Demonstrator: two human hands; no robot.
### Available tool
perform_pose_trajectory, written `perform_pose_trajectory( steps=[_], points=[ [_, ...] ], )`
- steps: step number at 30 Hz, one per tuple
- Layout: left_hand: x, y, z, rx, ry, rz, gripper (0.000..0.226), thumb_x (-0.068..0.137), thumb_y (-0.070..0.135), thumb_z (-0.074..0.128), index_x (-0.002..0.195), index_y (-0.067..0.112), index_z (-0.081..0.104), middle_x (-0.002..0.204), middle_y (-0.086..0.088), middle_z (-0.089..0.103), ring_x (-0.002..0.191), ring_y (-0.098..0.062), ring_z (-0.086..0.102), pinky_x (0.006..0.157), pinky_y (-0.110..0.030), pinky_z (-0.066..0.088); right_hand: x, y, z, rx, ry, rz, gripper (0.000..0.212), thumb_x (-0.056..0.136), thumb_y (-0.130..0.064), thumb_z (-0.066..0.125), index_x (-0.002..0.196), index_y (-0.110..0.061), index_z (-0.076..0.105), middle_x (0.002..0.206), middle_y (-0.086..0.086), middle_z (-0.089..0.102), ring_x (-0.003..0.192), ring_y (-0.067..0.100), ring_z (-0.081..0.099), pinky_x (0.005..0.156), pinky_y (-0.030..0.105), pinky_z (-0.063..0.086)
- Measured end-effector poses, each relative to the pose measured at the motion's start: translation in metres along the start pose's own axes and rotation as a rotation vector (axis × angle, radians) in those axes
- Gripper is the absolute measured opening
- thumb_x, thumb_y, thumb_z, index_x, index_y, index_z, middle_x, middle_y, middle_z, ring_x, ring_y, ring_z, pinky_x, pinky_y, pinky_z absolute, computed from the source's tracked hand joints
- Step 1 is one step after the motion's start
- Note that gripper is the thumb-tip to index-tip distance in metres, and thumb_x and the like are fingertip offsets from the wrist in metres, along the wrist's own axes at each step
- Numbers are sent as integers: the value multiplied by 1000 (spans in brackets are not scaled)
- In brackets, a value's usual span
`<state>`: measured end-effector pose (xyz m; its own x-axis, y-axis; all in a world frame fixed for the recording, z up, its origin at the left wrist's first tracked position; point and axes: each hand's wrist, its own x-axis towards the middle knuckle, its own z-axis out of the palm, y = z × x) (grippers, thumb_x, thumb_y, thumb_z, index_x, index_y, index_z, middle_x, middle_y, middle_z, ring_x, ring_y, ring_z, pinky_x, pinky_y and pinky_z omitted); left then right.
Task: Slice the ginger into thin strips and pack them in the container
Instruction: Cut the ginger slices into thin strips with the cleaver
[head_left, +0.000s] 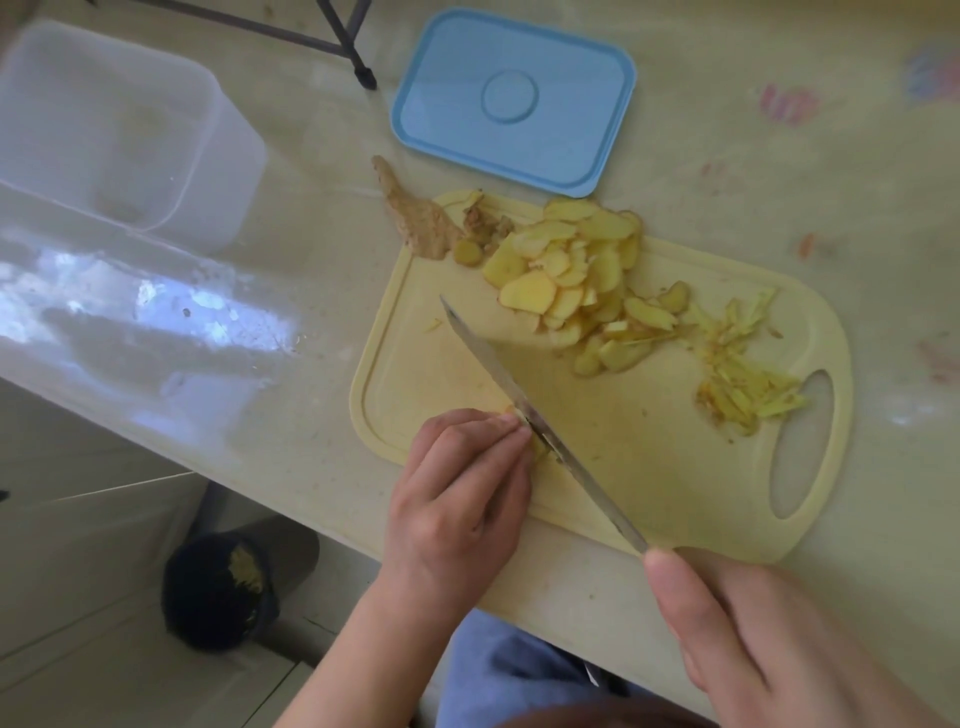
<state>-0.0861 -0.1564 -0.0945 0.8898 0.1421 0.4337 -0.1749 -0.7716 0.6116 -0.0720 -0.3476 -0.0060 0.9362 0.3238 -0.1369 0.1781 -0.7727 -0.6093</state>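
Left hand (462, 483) curls over a few ginger slices (527, 415) so they don't slide, right hand (769, 639) grips the knife (535, 421) cutting strips on the board (623, 467).

The counter (727, 171) looks like pale stone under a glossy coat — it throws back a bright window glare on the left. The cutting board (649, 467) is matt pale yellow plastic, a bit scuffed and stained. Knife (535, 415) blade is bare metal, dull grey with a soft sheen. The lid (511, 101) is smooth blue plastic, satin rather than shiny, and the container (119, 130) is frosted, see-through plastic. Ginger slices (566, 270) look moist and smooth on the cut faces — the peel (421, 218) is rough and dry.
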Motion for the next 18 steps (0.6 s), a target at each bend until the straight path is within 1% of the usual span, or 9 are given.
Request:
perform_pose_trajectory(
  steps=[2,4,6,8,10,13,15,16,18],
  points=[
    [0,1,0,-1,3,-8,11,90,1,69,89,-8,76,87,-15,68,84,-29,66,85,-29,51,-5,-2,-2,10,31,-26,49,102,-54,22,66,-36,52,83,-4,58,61,-5,52,48,6,38],
    [0,1,0,-3,0,-16,14,92,3,66,88,-7,75,87,-15,67,84,-29,65,85,-30,51,-7,-1,-4,-50,46,-55,54,103,-52,21,63,-33,53,57,2,57,66,-2,53,45,7,38],
    [-1,1,0,-2,2,-17,14,92,3,66,88,-7,75,87,-15,67,84,-29,65,84,-30,51,-4,-1,-6,-82,56,-72,58,104,-51,20,60,-33,55,44,1,51,69,-1,52,46,7,39],
    [-1,1,1,-2,6,-14,14,92,3,66,88,-7,75,87,-15,67,84,-29,65,84,-31,51,-5,1,-5,-108,76,-94,62,103,-52,20,58,-31,56,40,-3,48,69,0,52,46,9,39],
    [0,0,1,2,10,-8,14,92,3,67,87,-7,76,87,-14,68,83,-29,65,84,-31,52,-5,-2,-6,-101,79,-54,67,103,-53,19,55,-26,57,39,-12,46,62,1,51,45,13,39],
    [-1,0,1,1,12,6,12,91,2,68,87,-7,76,87,-15,68,83,-29,66,83,-32,52,-9,2,-5,-97,41,-41,70,102,-55,19,53,-24,58,38,-10,48,55,2,50,43,18,39],
    [-1,0,1,5,14,14,14,93,3,67,88,-7,76,87,-14,69,85,-29,66,84,-30,52,-9,4,-2,-105,39,-59,70,102,-56,19,54,-24,59,39,-5,49,48,4,48,47,21,39],
    [-1,-1,1,4,13,17,15,93,4,67,88,-7,76,88,-14,69,86,-28,66,85,-30,52,-7,3,-1,-82,-2,-49,71,101,-57,18,55,-23,60,40,-4,49,48,4,48,49,21,39],
    [-1,-2,1,6,12,24,14,93,4,67,89,-6,76,89,-13,70,88,-27,65,86,-28,51,2,3,-1,-94,-56,17,74,97,-65,13,55,-24,59,43,-1,50,59,2,53,54,13,39]
  ],
)
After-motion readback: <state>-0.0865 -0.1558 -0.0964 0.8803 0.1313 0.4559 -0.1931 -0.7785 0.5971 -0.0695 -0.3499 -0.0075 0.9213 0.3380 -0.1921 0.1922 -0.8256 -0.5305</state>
